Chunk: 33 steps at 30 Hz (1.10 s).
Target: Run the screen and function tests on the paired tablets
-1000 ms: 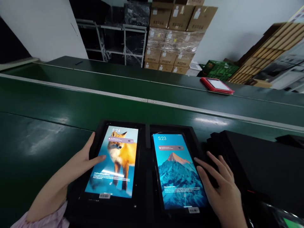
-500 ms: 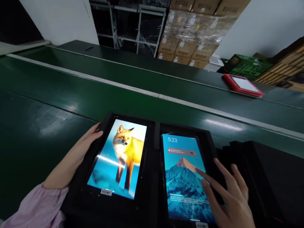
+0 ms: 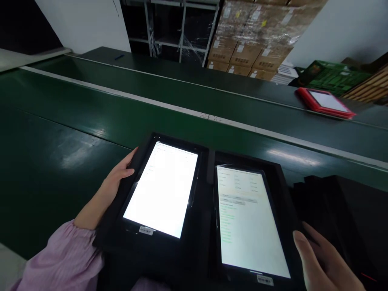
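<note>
Two tablets lie side by side, each in a black open box. The left tablet (image 3: 162, 188) has a nearly blank white screen. On the right tablet (image 3: 251, 220) is a pale page with grey buttons and lines of green text, too small to read. My left hand (image 3: 119, 173) grips the outer edge of the left black box (image 3: 113, 230), thumb on the rim. At the lower right, my right hand (image 3: 323, 258) grips the outer edge of the right black box (image 3: 280, 182), its thumb on top and fingers down the side. Both tablets carry a small barcode label at the bottom.
More black boxes (image 3: 357, 218) are stacked at the right. A green bench (image 3: 151, 115) with a pale strip runs across. Farther back are a red-framed tablet-like item (image 3: 325, 103), a green crate (image 3: 336, 76), wrapped cartons (image 3: 245, 52) and a metal shelf (image 3: 182, 32).
Both screens switched: the fox picture became a white page, the mountain lock screen a page with green text. My right hand left the screen and moved right and down to the box edge.
</note>
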Motion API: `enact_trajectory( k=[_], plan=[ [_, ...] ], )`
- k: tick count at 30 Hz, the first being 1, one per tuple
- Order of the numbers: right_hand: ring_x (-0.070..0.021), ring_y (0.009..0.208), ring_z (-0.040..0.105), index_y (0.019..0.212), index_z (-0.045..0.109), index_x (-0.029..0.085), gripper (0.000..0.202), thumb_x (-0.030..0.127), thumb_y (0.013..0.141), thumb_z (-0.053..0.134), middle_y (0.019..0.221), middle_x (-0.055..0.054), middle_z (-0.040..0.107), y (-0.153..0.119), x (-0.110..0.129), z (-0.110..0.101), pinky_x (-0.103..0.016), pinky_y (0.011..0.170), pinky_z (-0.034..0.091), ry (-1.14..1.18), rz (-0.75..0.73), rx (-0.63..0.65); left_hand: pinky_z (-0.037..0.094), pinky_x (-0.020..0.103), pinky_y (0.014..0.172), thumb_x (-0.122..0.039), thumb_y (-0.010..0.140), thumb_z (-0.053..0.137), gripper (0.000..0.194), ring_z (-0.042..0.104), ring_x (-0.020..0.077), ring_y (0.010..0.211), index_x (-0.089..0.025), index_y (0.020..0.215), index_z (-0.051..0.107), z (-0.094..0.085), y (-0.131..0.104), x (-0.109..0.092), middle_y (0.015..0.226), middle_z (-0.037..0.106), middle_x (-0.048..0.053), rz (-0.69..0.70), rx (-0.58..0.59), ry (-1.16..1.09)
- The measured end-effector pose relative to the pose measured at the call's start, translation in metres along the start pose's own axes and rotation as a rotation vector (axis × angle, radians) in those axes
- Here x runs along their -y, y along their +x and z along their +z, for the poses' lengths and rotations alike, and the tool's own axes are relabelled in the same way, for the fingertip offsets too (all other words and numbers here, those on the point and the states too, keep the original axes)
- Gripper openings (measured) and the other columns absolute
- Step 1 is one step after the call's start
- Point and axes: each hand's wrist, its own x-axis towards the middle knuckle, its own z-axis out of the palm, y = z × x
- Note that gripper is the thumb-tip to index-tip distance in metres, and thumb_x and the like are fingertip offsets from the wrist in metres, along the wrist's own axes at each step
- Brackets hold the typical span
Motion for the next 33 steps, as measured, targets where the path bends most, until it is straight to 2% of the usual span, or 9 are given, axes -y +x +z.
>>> enact_trajectory(
  k=[3, 7, 12, 17, 21, 24, 27, 30, 33],
  plan=[
    [-0.0381, 0.069, 0.071, 0.139, 0.065, 0.026, 0.086, 0.087, 0.080, 0.049, 0.106, -0.018, 0.078, -0.007, 0.021, -0.004, -0.059, 0.069, 0.056, -0.025, 0.199, -0.003, 0.033, 0.049, 0.126, -0.038, 0.078, 0.066, 0.095, 0.037, 0.0378, 0.153, -0.019, 0.165, 0.033, -0.004, 0.005, 0.004, 0.167, 0.040, 0.006, 0.037, 0.054, 0.075],
    [-0.0448, 0.099, 0.073, 0.163, 0.031, 0.022, 0.118, 0.091, 0.071, 0.056, 0.142, -0.025, 0.062, -0.020, 0.024, -0.004, -0.057, 0.074, 0.059, 0.013, 0.075, 0.120, 0.019, 0.049, 0.130, -0.038, 0.080, 0.068, 0.105, 0.025, 0.0335, 0.159, -0.020, 0.169, 0.015, -0.013, 0.005, 0.006, 0.173, 0.027, 0.008, 0.072, 0.066, 0.340],
    [-0.0461, 0.153, 0.033, 0.167, -0.001, 0.033, 0.123, 0.084, 0.075, 0.062, 0.172, -0.017, 0.019, -0.039, 0.017, -0.007, -0.061, 0.101, 0.055, -0.018, -0.192, 0.283, 0.025, 0.068, 0.123, -0.059, 0.080, 0.074, 0.114, 0.003, 0.0450, 0.160, -0.045, 0.167, 0.001, -0.026, -0.017, -0.007, 0.177, -0.003, -0.006, 0.114, 0.192, 0.846],
    [-0.0466, 0.147, 0.042, 0.168, 0.007, 0.026, 0.126, 0.086, 0.072, 0.062, 0.167, -0.022, 0.030, -0.034, 0.030, -0.006, -0.063, 0.102, 0.054, 0.012, -0.158, 0.215, 0.037, 0.080, 0.107, -0.070, 0.082, 0.068, 0.113, 0.010, 0.0580, 0.155, -0.051, 0.164, -0.006, -0.026, -0.031, -0.009, 0.177, -0.010, -0.003, 0.226, 0.260, 1.228],
    [-0.0482, 0.119, 0.066, 0.167, 0.015, 0.017, 0.129, 0.090, 0.069, 0.058, 0.152, -0.026, 0.053, -0.022, 0.038, -0.003, -0.064, 0.090, 0.056, 0.096, 0.042, 0.076, 0.018, 0.082, 0.115, -0.075, 0.077, 0.071, 0.125, -0.003, 0.0573, 0.156, -0.043, 0.166, -0.011, -0.019, -0.038, 0.005, 0.176, -0.014, 0.006, 0.379, 0.295, 1.399],
    [-0.0446, 0.089, 0.073, 0.167, 0.018, 0.020, 0.128, 0.090, 0.068, 0.060, 0.146, -0.024, 0.060, -0.016, 0.044, -0.005, -0.063, 0.077, 0.055, 0.121, 0.184, 0.042, 0.007, 0.080, 0.118, -0.078, 0.073, 0.072, 0.131, -0.010, 0.0552, 0.156, -0.042, 0.165, -0.015, -0.008, -0.042, 0.011, 0.174, -0.022, 0.007, 0.337, 0.311, 1.484],
    [-0.0434, 0.097, 0.073, 0.167, 0.019, 0.028, 0.118, 0.082, 0.074, 0.067, 0.147, -0.017, 0.062, -0.015, 0.052, -0.011, -0.060, 0.078, 0.054, 0.112, 0.265, 0.026, 0.005, 0.079, 0.120, -0.080, 0.076, 0.068, 0.129, -0.014, 0.0531, 0.156, -0.037, 0.166, -0.013, 0.004, -0.040, 0.006, 0.174, -0.024, 0.009, 0.227, 0.226, 1.449],
    [-0.0455, 0.121, 0.066, 0.167, 0.020, 0.029, 0.110, 0.077, 0.079, 0.067, 0.151, -0.015, 0.058, -0.020, 0.060, -0.015, -0.060, 0.087, 0.054, 0.141, 0.251, -0.023, 0.027, 0.078, 0.116, -0.076, 0.082, 0.064, 0.120, 0.000, 0.0562, 0.156, -0.037, 0.167, -0.010, 0.007, -0.034, -0.004, 0.175, -0.022, 0.007, 0.076, 0.104, 1.294],
    [-0.0423, 0.128, 0.062, 0.158, 0.042, 0.028, 0.086, 0.070, 0.086, 0.065, 0.156, -0.014, 0.053, -0.026, 0.060, -0.016, -0.060, 0.099, 0.053, 0.235, 0.061, -0.147, 0.058, 0.064, 0.093, -0.071, 0.082, 0.069, 0.118, 0.030, 0.0574, 0.149, -0.047, 0.165, -0.011, 0.003, -0.031, -0.009, 0.176, -0.018, 0.001, -0.043, 0.077, 1.127]
  ],
)
